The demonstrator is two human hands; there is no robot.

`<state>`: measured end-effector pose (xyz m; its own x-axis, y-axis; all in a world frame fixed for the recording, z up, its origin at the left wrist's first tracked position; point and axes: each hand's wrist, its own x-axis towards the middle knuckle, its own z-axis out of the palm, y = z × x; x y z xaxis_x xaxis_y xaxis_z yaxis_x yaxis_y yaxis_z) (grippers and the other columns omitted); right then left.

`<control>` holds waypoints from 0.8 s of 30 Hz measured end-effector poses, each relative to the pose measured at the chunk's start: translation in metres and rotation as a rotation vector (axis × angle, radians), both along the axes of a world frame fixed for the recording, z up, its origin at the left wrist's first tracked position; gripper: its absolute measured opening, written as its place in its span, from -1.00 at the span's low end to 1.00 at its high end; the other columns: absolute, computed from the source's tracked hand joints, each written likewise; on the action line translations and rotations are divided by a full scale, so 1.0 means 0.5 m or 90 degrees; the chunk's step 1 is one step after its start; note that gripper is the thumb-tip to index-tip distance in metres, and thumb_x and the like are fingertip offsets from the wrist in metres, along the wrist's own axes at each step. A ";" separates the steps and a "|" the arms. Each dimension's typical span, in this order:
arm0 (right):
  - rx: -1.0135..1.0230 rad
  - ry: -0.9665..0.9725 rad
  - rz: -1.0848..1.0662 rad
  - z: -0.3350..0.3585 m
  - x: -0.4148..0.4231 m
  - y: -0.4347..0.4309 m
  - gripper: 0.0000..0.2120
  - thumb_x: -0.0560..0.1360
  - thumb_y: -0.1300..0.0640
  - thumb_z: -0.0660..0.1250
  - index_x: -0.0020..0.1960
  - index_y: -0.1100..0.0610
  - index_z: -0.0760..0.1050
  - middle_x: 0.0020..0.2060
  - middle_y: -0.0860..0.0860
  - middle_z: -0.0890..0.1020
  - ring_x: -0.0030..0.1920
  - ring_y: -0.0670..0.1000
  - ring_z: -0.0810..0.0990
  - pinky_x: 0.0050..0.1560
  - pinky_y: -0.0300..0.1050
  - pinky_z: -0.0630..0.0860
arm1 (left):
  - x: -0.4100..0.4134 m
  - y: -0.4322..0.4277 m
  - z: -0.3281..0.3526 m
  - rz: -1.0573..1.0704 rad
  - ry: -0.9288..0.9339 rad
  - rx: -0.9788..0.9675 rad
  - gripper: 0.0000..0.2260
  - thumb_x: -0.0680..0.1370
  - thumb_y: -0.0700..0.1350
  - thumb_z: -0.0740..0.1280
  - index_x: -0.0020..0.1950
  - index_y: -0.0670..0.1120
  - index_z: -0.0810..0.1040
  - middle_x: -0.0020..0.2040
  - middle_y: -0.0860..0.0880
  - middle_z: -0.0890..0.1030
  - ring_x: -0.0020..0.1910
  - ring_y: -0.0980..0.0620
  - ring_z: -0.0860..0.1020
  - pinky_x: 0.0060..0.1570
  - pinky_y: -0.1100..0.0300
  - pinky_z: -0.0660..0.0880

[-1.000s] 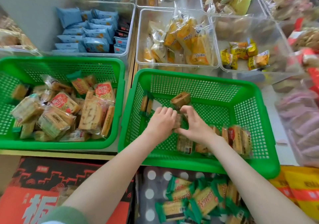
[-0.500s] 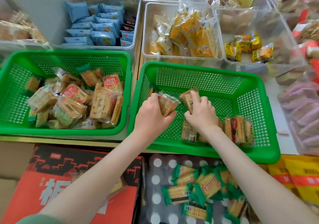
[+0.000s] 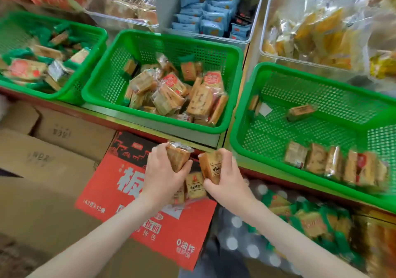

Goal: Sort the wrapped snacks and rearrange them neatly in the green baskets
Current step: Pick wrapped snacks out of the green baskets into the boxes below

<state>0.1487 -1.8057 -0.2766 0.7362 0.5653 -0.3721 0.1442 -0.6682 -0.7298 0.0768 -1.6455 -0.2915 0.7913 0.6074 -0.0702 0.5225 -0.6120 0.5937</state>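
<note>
3 green baskets [image 3: 102, 67], red carton [image 3: 102, 187] nearby

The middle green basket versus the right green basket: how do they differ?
The middle green basket holds a jumbled heap of wrapped snacks; the right green basket is mostly bare. In the right green basket a row of snacks stands neatly along the near side; the middle green basket shows no such row. Both are green perforated plastic.

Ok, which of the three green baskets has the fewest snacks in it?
The right basket: only a short row of packs along its near wall and a few strays, while the middle basket and left basket hold piles.
</note>
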 end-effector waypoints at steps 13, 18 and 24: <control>-0.241 -0.114 0.130 -0.171 -0.085 0.098 -0.26 0.52 -0.16 0.26 0.51 0.09 -0.03 0.34 0.13 0.25 0.31 0.18 0.28 0.19 0.05 0.43 | -0.089 0.036 -0.138 -0.002 0.254 0.102 -0.26 0.51 0.22 0.25 0.52 -0.16 0.07 0.34 -0.13 0.31 0.28 -0.13 0.30 0.25 0.00 0.27; -0.254 -0.146 0.110 -0.153 -0.082 0.095 -0.30 0.56 -0.19 0.17 0.53 0.09 -0.02 0.45 0.13 0.19 0.37 0.19 0.24 0.27 0.07 0.36 | -0.095 0.030 -0.121 -0.067 0.236 0.085 -0.24 0.50 0.16 0.25 0.56 -0.11 -0.01 0.50 -0.21 0.13 0.41 -0.20 0.19 0.37 -0.06 0.20; -0.115 -0.164 0.066 -0.095 -0.055 0.057 -0.46 0.58 0.09 0.19 0.49 0.15 0.10 0.39 0.10 0.27 0.34 0.11 0.25 0.31 0.02 0.33 | -0.054 0.006 -0.058 -0.117 0.110 0.150 -0.37 0.49 0.00 0.34 0.48 -0.18 0.22 0.52 -0.26 0.09 0.46 -0.25 0.15 0.39 -0.13 0.18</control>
<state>0.1211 -1.7773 -0.3239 0.7609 0.5844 -0.2820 0.3828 -0.7552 -0.5322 0.0498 -1.6427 -0.3205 0.8779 0.4708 -0.0876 0.4708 -0.8151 0.3376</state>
